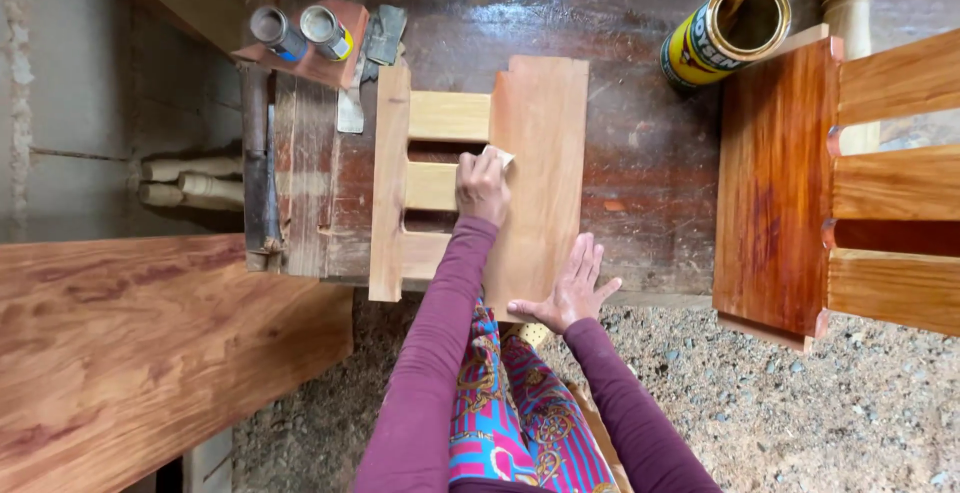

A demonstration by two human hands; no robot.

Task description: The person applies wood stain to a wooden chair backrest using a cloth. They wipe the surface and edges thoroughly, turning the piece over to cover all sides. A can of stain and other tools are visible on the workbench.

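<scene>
Left hand point(483, 188) pinching a pale sandpaper scrap point(499, 157) w/ curled fingers on the unfinished wood panel point(540, 153), right hand point(572, 288) spread flat on its near edge.

Bare dark worn workbench top point(640, 153) lies open between the pale unfinished slatted wooden panel point(540, 153) and the glossy reddish varnished slatted panel point(775, 183). The open yellow tin with a brush point(725, 33) blocks the far right; two small metal cans point(300, 33) crowd the far left.
</scene>
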